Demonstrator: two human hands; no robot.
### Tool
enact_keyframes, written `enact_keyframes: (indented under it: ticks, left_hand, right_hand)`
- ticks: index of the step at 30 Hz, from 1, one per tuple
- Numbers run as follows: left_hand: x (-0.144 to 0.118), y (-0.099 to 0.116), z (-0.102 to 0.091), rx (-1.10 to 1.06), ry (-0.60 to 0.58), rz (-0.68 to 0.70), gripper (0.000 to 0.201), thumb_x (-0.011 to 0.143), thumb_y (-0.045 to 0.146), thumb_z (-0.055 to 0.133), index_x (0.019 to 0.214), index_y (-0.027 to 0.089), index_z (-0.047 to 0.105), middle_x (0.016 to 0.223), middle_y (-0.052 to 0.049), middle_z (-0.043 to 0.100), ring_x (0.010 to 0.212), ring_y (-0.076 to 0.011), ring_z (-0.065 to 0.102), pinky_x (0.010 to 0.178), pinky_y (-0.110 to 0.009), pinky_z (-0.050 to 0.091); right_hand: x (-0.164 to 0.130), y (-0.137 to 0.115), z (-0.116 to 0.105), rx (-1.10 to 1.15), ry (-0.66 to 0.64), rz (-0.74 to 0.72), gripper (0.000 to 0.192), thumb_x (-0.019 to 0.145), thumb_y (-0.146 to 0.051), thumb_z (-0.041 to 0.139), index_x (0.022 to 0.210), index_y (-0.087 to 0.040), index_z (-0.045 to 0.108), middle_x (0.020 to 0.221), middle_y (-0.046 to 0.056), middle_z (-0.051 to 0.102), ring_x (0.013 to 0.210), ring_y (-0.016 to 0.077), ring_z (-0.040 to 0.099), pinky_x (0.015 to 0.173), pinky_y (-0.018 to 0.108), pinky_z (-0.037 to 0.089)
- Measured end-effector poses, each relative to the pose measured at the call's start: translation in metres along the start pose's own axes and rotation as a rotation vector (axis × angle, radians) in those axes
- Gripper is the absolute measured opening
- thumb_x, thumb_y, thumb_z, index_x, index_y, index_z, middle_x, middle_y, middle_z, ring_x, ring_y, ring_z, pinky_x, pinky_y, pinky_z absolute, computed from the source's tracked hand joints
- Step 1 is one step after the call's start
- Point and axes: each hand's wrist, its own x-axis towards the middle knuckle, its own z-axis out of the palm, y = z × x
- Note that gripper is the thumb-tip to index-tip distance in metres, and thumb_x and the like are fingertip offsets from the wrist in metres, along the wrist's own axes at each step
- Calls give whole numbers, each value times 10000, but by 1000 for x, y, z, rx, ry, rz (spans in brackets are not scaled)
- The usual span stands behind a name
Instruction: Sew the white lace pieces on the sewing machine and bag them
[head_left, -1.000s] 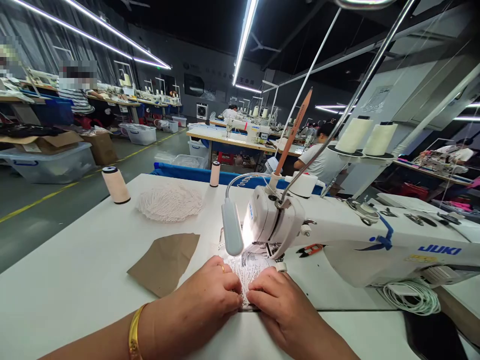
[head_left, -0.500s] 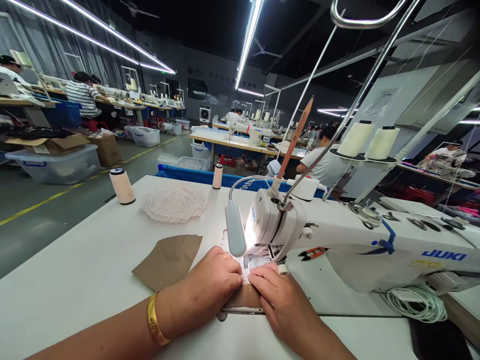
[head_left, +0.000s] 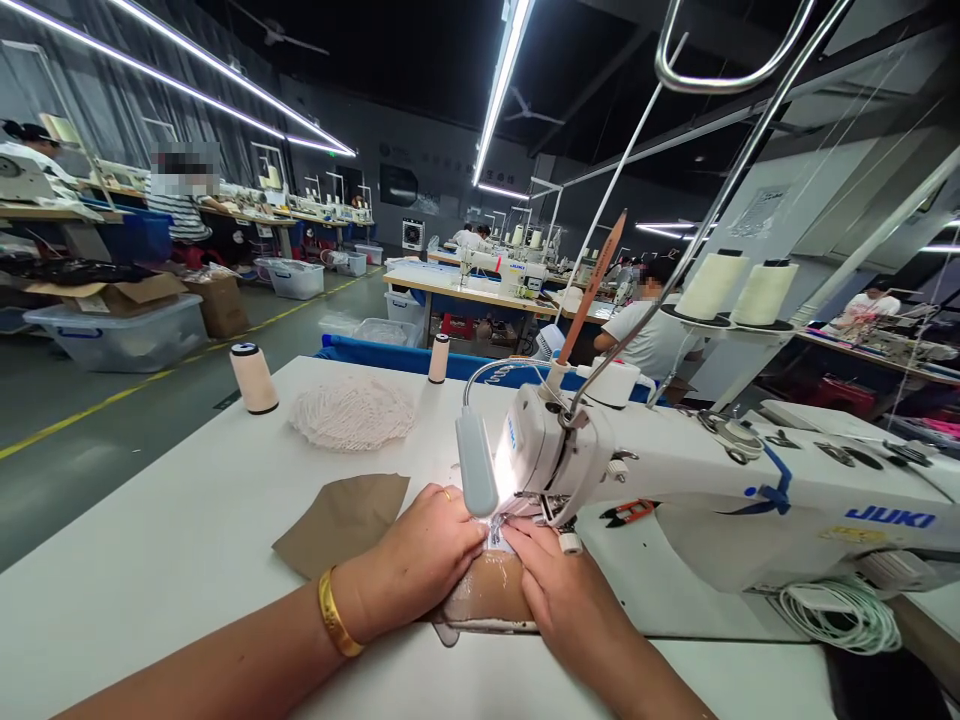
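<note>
A white JUKI sewing machine [head_left: 750, 500] stands under my hands, its small lamp [head_left: 476, 465] lighting the needle area. Beneath the needle lies a piece of white lace fabric [head_left: 495, 535], with brown fabric [head_left: 491, 590] on the near side. My left hand [head_left: 431, 545] has its fingers curled and pressed on the left edge of the lace, close to the presser foot. From the right, my right hand [head_left: 559, 575] pinches the lace with fingers held together. Both hands hide much of the fabric. Left of them rests a loose brown fabric piece [head_left: 341, 520].
A white lace pile [head_left: 352, 413] lies farther back, near two peach thread cones, one large [head_left: 253, 378] and one small [head_left: 439, 358]. Orange thread snips [head_left: 628, 513] lie under the machine arm. Coiled pale cord [head_left: 840, 612] is at right. Co-workers sit at other tables.
Both hands have edged closer to the needle, and more brown fabric shows between them on the near side. The whole view has shifted slightly.
</note>
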Motion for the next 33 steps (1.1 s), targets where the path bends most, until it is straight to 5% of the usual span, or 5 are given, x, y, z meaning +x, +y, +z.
enact_keyframes:
  ticks: [6,9,15,23,33]
  left_hand:
    - [-3,10,-8,67,-121,-164,266,1047,271,571,1260,138,658,1346,-214,661,1220,-393,609,1008,-548,512]
    - [-5,26,-16,122,-198,-156,189,1030,221,554,1122,142,699,1183,-189,731,1047,-371,681,884,-508,546]
    - [-21,36,-30,-374,-175,-49,159,898,96,549,810,225,576,830,32,710,701,-150,597,638,-278,430]
    - [-22,-6,-23,-117,-86,-364,151,902,318,586,874,219,474,989,-71,590,888,-269,532,779,-416,409]
    - [-18,3,-9,-172,-13,-216,239,976,170,420,749,224,372,805,-16,516,718,-185,457,640,-325,309]
  right_hand:
    - [-1,-4,-5,71,36,-31,490,921,12,402,1290,-192,652,1225,129,767,974,292,733,726,407,650]
    - [0,-9,-8,183,79,-107,444,968,4,416,1302,-211,615,1183,110,756,1014,269,710,788,389,638]
    - [-1,-23,-10,405,18,-256,423,968,-38,499,1328,-236,598,1248,96,719,1099,262,646,908,407,592]
    - [-10,-20,-15,402,-2,-379,263,886,10,490,990,-222,558,917,38,667,862,205,573,844,386,509]
    - [-10,-22,-32,490,-103,-355,183,836,-73,529,853,-253,502,802,-23,626,712,159,570,626,283,431]
